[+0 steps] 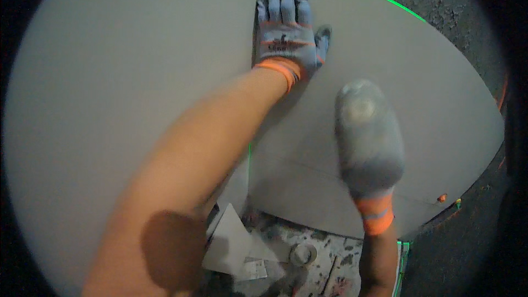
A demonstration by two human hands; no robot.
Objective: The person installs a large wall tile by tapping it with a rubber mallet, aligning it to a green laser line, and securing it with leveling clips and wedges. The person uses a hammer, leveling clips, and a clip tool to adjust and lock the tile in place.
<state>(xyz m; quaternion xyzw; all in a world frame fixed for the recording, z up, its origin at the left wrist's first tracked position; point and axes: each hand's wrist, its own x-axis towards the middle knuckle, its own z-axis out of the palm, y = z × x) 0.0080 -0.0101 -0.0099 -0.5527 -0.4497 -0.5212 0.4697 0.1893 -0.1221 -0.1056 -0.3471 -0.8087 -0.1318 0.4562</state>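
My left hand (287, 38), in a grey-blue glove with an orange cuff, lies flat on a large grey panel (429, 104). Its fingers are stretched out, close beside the upright seam with another grey panel (110, 66). My right hand (374, 179), also gloved and smeared by motion, is raised in front of the right-hand panel. It appears closed around a grey, rounded thing with a pale worn spot that looks like a rubber mallet (363, 113). The mallet hides most of the fingers and its own handle.
Thin green light lines (390, 3) run along the panel's edge and seam. Rough dark surface (462, 27) borders it. Small orange (442, 198) and yellow (458, 203) pieces sit at its lower right edge. Below, a stained surface (344, 245) carries a tape roll (303, 254) and pale offcuts (228, 245).
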